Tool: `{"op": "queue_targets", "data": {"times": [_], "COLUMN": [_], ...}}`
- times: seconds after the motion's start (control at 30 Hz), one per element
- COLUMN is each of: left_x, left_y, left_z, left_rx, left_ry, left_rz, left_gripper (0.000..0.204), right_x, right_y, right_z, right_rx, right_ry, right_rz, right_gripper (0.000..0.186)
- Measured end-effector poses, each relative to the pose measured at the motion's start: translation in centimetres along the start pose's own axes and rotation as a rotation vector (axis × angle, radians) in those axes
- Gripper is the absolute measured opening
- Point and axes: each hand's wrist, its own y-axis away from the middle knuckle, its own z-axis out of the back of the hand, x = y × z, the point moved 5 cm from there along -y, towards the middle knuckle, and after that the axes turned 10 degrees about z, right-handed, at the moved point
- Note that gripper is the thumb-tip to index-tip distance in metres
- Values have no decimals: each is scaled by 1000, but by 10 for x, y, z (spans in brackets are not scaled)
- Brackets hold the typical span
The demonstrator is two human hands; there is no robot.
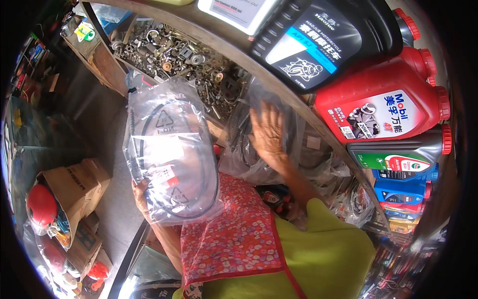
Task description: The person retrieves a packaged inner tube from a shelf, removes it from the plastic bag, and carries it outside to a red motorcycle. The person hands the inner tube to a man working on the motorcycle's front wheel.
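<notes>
Left hand pinched lower edge of clear bag with coiled black cable, raised before chest. Right hand spread flat on bagged parts under shelf. Bag looked light, slippery, floppy; gripping near coil likely steadier.

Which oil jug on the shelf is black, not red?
The black jug lying topmost, with a blue-and-white label; the red jug sits just below it.

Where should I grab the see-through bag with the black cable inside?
Probably at the bottom edge of the clear bag, coming from below, where the left hand pinches it now. The bag stands upright and floppy, and the coiled black cable bulges its middle, so the flat plastic edge is easier to pinch.
</notes>
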Motion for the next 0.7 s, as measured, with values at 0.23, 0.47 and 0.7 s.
{"op": "queue_targets", "data": {"times": [0.23,0.47,0.7], "left_x": [6,66,98], "left_y": [-27,-74,-96], "left_z": [-36,-114,-181], "left_rx": [90,652,713], "left_ry": [-406,-735,-828], "left_rz": [167,429,412], "left_gripper": [52,64,58], "right_x": [-78,-90,-66], "right_y": [16,3,13], "right_z": [-4,32,52], "right_rx": [206,-196,-195], "right_ry": [-207,-505,-530], "right_rz": [-395,-553,-255], "right_gripper": [51,29,22]}}
